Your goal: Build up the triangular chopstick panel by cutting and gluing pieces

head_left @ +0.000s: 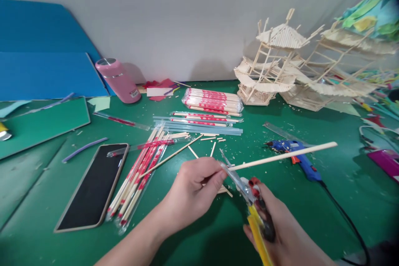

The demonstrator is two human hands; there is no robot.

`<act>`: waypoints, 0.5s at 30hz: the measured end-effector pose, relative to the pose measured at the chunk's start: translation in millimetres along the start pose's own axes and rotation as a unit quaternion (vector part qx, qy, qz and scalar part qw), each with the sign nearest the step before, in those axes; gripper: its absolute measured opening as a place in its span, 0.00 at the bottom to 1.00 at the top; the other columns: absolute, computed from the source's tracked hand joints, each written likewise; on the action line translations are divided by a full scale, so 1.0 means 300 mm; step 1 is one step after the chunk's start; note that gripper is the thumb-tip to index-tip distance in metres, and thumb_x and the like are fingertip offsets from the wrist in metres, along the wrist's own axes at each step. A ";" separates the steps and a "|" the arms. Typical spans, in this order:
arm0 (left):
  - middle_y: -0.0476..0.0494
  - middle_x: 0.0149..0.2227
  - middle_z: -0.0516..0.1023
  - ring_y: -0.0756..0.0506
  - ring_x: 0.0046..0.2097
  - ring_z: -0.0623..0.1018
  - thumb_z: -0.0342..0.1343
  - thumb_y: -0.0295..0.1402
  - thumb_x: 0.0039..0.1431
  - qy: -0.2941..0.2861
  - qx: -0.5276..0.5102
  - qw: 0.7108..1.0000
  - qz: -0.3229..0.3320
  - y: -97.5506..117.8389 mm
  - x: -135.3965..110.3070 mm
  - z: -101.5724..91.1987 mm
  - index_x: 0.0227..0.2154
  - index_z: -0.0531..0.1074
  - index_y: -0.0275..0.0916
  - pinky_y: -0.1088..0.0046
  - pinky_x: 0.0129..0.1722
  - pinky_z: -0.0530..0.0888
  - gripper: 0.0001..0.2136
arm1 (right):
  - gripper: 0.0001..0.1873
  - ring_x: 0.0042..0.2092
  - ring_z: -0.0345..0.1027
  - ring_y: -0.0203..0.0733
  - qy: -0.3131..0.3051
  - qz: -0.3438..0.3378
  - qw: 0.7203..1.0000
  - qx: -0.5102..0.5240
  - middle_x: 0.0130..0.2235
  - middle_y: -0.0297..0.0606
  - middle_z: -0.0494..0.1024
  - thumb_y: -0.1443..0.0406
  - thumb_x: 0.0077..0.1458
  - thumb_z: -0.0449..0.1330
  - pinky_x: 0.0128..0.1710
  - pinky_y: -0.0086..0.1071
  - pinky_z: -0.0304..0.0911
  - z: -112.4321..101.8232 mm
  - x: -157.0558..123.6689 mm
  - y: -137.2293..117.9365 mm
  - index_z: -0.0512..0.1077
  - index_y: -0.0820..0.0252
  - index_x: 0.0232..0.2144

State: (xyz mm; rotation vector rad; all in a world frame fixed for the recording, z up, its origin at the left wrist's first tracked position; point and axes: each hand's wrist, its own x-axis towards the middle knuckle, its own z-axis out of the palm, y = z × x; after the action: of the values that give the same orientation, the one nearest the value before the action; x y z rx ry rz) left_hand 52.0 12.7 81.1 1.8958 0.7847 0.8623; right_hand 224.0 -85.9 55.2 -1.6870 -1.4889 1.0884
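Note:
My left hand (pixel 199 185) pinches one end of a pale wooden chopstick (pixel 286 156), which sticks out to the right and slightly upward. In my right hand (pixel 280 226) are cutting shears (pixel 246 189) with yellow and dark handles. Their blades stand apart beside my left fingertips, at the near end of the chopstick. Whether the blades touch the wood I cannot tell. Short cut stick pieces (pixel 208 138) lie beyond my left hand. To its left are wrapped chopsticks (pixel 137 178) in clear sleeves with red print.
A blue glue gun (pixel 299 158) with a black cord lies at right. Stick-built pavilion models (pixel 277 62) stand behind it. A bundle of wrapped chopsticks (pixel 212 102), glue sticks (pixel 199 127), a pink flask (pixel 120 81) and a phone (pixel 93 187) are also on the green table.

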 end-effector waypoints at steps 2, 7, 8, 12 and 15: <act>0.44 0.26 0.73 0.51 0.27 0.68 0.48 0.29 0.59 -0.038 -0.073 0.995 -0.058 -0.002 0.003 -0.007 0.26 0.72 0.33 0.76 0.25 0.64 0.10 | 0.17 0.23 0.59 0.32 -0.010 0.011 1.000 0.001 0.23 0.27 0.65 0.66 0.42 0.56 0.21 0.23 0.58 0.001 -0.005 0.008 0.59 0.55 0.37; 0.44 0.26 0.73 0.50 0.28 0.69 0.50 0.32 0.57 -0.059 -0.171 0.974 -0.135 0.006 0.006 -0.001 0.27 0.73 0.33 0.76 0.26 0.65 0.10 | 0.16 0.24 0.59 0.31 -0.016 0.020 0.997 0.066 0.25 0.28 0.66 0.66 0.40 0.57 0.22 0.23 0.58 0.003 -0.006 0.013 0.59 0.56 0.35; 0.45 0.25 0.72 0.50 0.28 0.68 0.51 0.32 0.56 -0.042 -0.172 0.974 -0.141 0.008 0.004 0.006 0.27 0.73 0.34 0.77 0.26 0.65 0.09 | 0.17 0.25 0.60 0.32 -0.009 0.020 0.997 0.076 0.26 0.29 0.67 0.66 0.39 0.57 0.23 0.24 0.59 0.003 -0.005 0.012 0.59 0.56 0.35; 0.49 0.22 0.68 0.53 0.24 0.64 0.53 0.31 0.53 0.055 -0.147 0.977 -0.146 0.012 -0.001 0.035 0.26 0.71 0.34 0.79 0.22 0.62 0.06 | 0.14 0.23 0.59 0.32 -0.002 0.059 0.995 0.080 0.24 0.28 0.65 0.66 0.42 0.56 0.22 0.24 0.59 0.003 -0.004 0.004 0.59 0.55 0.35; 0.51 0.20 0.66 0.54 0.23 0.62 0.52 0.30 0.53 0.046 -0.145 0.979 -0.136 0.010 0.004 0.032 0.22 0.69 0.34 0.80 0.21 0.60 0.07 | 0.18 0.24 0.60 0.33 0.001 0.058 0.996 0.070 0.24 0.28 0.66 0.65 0.41 0.57 0.22 0.23 0.59 0.003 -0.011 -0.004 0.60 0.55 0.38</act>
State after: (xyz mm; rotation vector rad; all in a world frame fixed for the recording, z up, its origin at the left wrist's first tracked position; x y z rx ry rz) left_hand 61.1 8.0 80.4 1.4619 0.8984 0.8456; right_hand 222.4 -88.9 56.4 -1.6925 -1.2961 1.2214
